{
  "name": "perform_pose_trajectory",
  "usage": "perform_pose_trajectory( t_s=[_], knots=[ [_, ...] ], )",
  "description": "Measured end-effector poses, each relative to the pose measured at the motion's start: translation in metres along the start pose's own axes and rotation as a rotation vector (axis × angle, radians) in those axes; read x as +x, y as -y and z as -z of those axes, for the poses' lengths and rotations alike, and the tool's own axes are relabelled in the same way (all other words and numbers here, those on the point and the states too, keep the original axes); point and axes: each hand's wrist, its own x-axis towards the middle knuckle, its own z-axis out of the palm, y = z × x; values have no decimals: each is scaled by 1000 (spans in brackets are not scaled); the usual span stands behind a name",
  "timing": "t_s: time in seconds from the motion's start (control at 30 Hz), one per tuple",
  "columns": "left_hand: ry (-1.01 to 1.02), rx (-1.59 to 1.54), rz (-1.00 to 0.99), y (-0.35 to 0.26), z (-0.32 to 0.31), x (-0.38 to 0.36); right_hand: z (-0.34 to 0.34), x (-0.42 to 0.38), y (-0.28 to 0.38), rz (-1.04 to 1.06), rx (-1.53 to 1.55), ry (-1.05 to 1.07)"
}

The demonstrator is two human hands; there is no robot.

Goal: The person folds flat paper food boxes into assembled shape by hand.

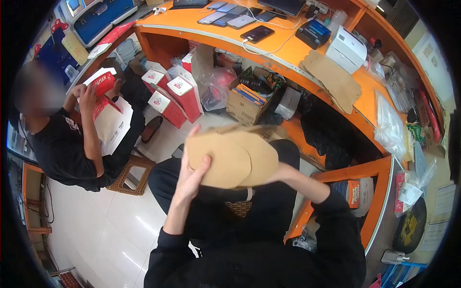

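Note:
Over my lap, my left hand (194, 170) grips a stack of brown cardboard sheets (225, 158) by its left side, with the thumb on top. The sheets have rounded outlines and overlap unevenly; their far edge is smeared by motion. On the right, my right hand (282, 174) reaches behind the stack, so its fingers are hidden. Similar brown cardboard pieces (331, 79) lie on the orange desk (288, 62), ahead to the right.
At left, a seated person (62, 144) handles a red and white carton (113, 120). Red and white boxes (180, 91) and a cardboard box of odds and ends (245, 108) stand on the floor. Several phones (240, 20), a black device (313, 32) and a white printer (346, 48) occupy the desk.

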Motion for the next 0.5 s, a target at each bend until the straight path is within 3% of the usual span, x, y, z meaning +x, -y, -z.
perform_pose_trajectory(
  t_s=[0.1, 0.2, 0.27, 0.4, 0.5],
  knots=[
    [0, 98, -179, -25, -4, 18, 14, 30, -4, -15, 168, 11],
    [17, 233, -321, -40, -9, 25, 21, 47, 8, -126, 570, -33],
    [-17, 194, -358, -34, -11, 28, 21, 55, -1, -140, 610, -34],
    [-59, 98, -291, -13, -4, 31, 24, 63, -15, 7, 122, 25],
    [-137, 13, -118, 9, 13, 26, 23, 74, 18, -132, -9, -25]
  ],
)
